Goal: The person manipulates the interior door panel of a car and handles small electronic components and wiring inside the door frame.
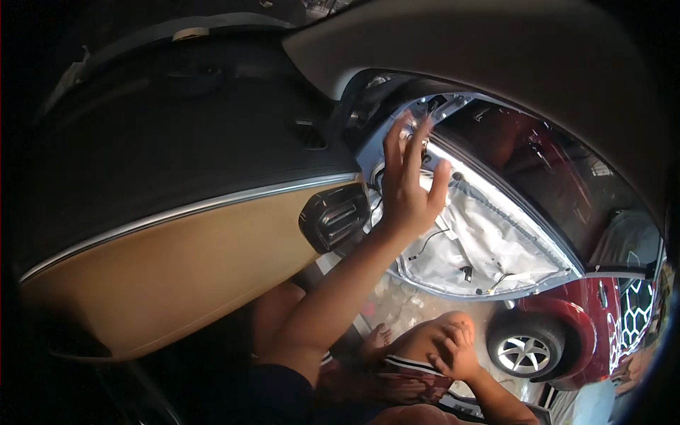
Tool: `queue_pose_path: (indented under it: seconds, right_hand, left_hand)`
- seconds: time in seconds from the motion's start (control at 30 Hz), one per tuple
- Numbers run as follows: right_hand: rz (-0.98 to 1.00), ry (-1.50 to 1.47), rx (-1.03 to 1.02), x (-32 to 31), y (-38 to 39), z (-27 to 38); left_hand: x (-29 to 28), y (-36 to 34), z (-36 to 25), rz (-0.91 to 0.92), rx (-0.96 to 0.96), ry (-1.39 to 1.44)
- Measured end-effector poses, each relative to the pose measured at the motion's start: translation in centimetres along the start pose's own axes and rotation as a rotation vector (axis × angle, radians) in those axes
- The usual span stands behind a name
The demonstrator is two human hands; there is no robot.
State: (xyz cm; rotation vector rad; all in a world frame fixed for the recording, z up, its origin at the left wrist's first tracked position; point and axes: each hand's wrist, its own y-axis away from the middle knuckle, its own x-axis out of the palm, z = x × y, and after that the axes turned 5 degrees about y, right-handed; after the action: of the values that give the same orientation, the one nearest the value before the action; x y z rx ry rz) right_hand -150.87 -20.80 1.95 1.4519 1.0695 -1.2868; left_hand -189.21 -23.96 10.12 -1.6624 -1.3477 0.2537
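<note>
My left hand [409, 191] is raised in front of the car door [489, 227], fingers apart and slightly blurred, with nothing in it. It overlaps the door's front upper corner; whether the fingertips touch the door I cannot tell. The door stands swung outward with its trim panel off, showing a silvery-white lining sheet [482, 234] and several loose dark wires. Lower right, my right hand [459, 353] rests on my bent knee, its fingers loosely spread and holding nothing.
A black dashboard [212, 134] with a tan lower panel [184, 269] and a black air vent [334, 217] fills the left. Dark pillar trim [482, 42] arches overhead. Outside, beyond the door, stands a dark red car [577, 319] with a silver wheel [524, 354].
</note>
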Motion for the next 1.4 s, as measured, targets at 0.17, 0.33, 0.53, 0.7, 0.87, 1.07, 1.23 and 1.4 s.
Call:
queue_pose_path:
  seconds: [0.17,0.33,0.53,0.7,0.87,1.07,1.23,1.4]
  right_hand:
    - [-0.119,-0.063,0.073,1.3,0.1,-0.3]
    - [-0.159,-0.004,0.163,2.2,0.8,-1.0]
    - [-0.186,0.029,0.196,2.9,0.8,-2.1]
    - [-0.163,0.044,0.225,3.6,0.5,-3.0]
    - [-0.159,0.028,0.225,2.9,-1.5,-2.3]
    - [-0.102,0.041,0.238,3.0,-1.3,-3.0]
    - [-0.094,0.069,0.262,3.9,-1.2,-3.6]
    - [-0.071,0.071,0.321,4.0,-1.2,-3.6]
  left_hand:
    - [2.4,-4.9,2.8,-0.164,-0.037,-0.24]
    - [2.0,-3.9,4.3,-0.152,-0.05,-0.383]
    - [3.5,1.8,6.1,-0.242,-0.099,-0.079]
    - [5.4,4.1,7.6,-0.264,-0.113,-0.044]
    - [4.5,2.3,8.6,-0.45,-0.175,0.208]
    - [4.2,2.8,10.3,-0.454,-0.058,0.087]
    - [4.3,2.1,10.2,-0.533,-0.07,0.374]
    - [5.5,0.9,7.5,-0.688,-0.338,0.667]
